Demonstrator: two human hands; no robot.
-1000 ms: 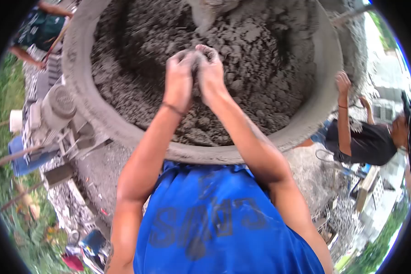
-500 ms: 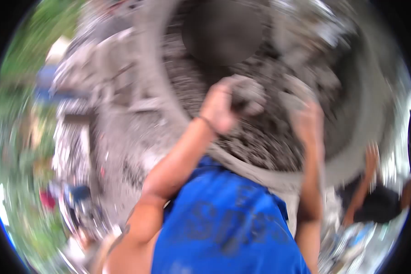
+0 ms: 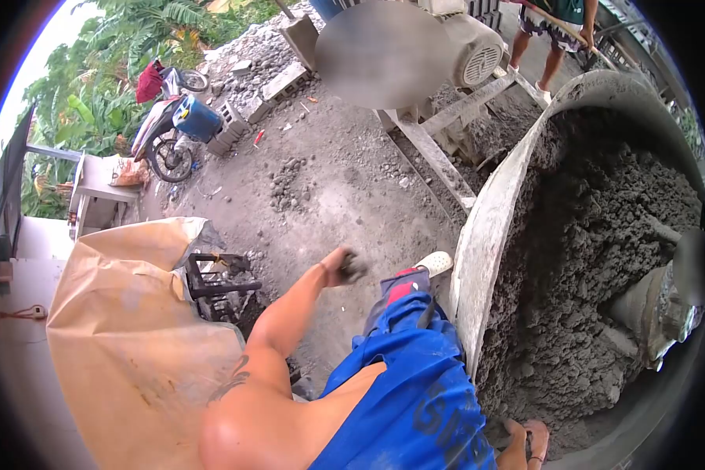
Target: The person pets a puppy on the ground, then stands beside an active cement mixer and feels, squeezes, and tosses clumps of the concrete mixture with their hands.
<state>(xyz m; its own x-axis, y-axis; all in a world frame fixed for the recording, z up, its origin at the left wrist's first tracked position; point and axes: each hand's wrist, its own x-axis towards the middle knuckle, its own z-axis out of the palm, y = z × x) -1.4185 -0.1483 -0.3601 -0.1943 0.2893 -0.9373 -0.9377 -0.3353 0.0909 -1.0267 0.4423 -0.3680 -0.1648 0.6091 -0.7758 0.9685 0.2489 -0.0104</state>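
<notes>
Cement mix (image 3: 556,329) is contained in the drum (image 3: 486,243) at right. Left to right: crumpled tan sheet (image 3: 133,313) is draped nearest the left arm; motorbike (image 3: 164,149) is parked farther off. Left arm (image 3: 282,321) is extended forward, elbow slightly bent, forearm slanted up and rightward. Left hand (image 3: 343,268) is held out above the ground (image 3: 368,180), apart from the mix; fingers are grey-smeared and seem curled, but whether they are spread or closed on anything cannot be told. Pale shoe (image 3: 435,262) is seen just beside the drum. At bottom edge, by the blue top (image 3: 415,423), a partly cropped hand (image 3: 536,439) is seen; whose it is, and its grip, cannot be told. Mixing paddle (image 3: 642,313) is partly sunk in the mix.
</notes>
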